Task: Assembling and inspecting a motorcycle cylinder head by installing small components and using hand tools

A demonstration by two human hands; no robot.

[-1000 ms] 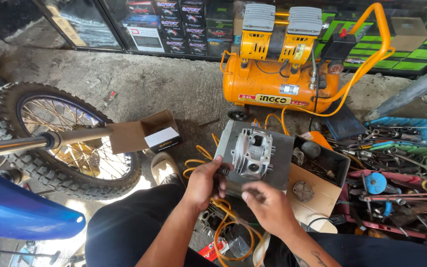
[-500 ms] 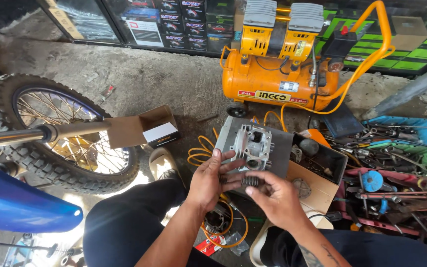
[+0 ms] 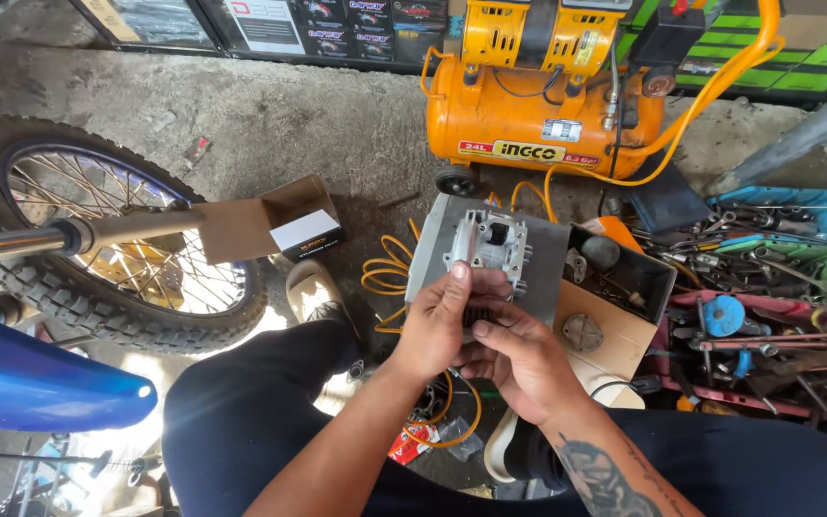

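Engine cylinder (image 3: 490, 244), silver and finned, sits mid-frame, clamped by left hand (image 3: 437, 321) fingers; right hand (image 3: 519, 359) fingers curl against its underside, above a cardboard box (image 3: 614, 330).

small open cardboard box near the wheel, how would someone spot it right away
Start at the spoked motorcycle wheel on the left of the concrete floor. Just right of it, at the end of a brown cardboard strip, lies the small open cardboard box. Unlike the larger parts carton nearby, it holds a white and black packet.

Both hands cover the lower part of the metal engine part (image 3: 490, 247)
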